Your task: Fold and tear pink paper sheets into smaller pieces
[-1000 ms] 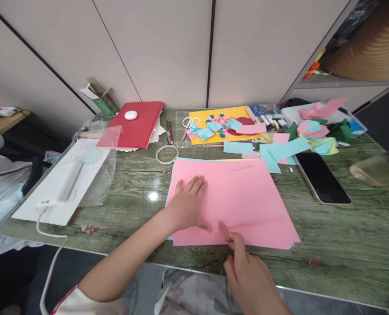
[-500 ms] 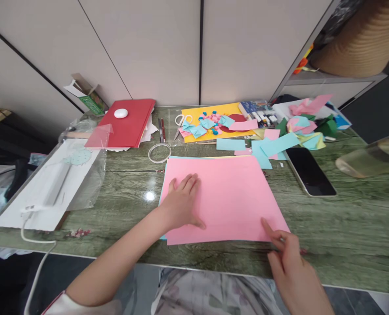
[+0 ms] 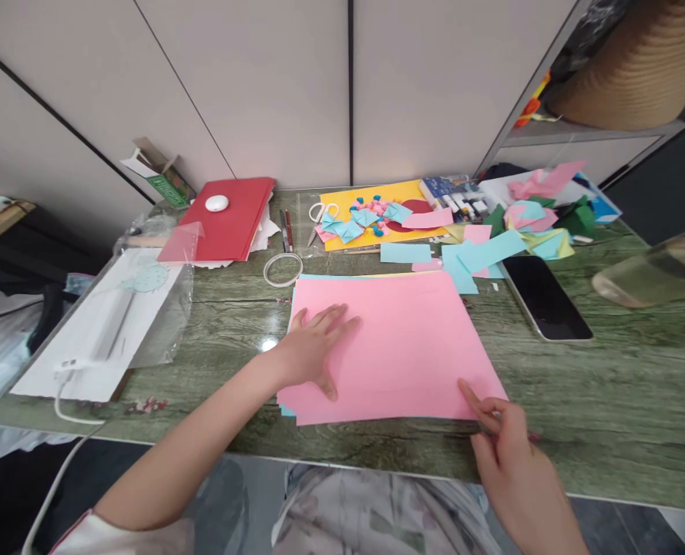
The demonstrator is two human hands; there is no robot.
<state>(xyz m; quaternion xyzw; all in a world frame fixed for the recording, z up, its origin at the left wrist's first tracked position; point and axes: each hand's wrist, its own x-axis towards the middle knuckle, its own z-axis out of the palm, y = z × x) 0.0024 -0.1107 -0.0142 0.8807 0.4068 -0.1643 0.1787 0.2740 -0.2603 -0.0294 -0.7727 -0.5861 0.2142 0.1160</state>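
A stack of paper sheets lies on the table, a pink sheet [image 3: 405,339] on top, with blue, pink and yellow edges peeking out beneath. My left hand [image 3: 307,351] rests on the left part of the pink sheet, fingers spread and palm down. At the lower right corner, my right hand [image 3: 507,451] touches the sheet with its outstretched index finger. Its thumb stands apart, just off the paper's front edge, and the other fingers are curled. Nothing shows between its fingers.
Behind the stack lie a tape roll [image 3: 283,270], scissors [image 3: 322,214], blue paper strips [image 3: 405,253] and a yellow sheet [image 3: 342,242] with folded pieces. A phone [image 3: 547,299] and a clear bottle [image 3: 654,274] are on the right. Left are a red folder [image 3: 226,223] and a power strip [image 3: 102,327].
My left hand has shifted slightly left, its fingers turned more to the right. A lower pink layer now shows past the stack's lower left edge. My right hand has barely moved.
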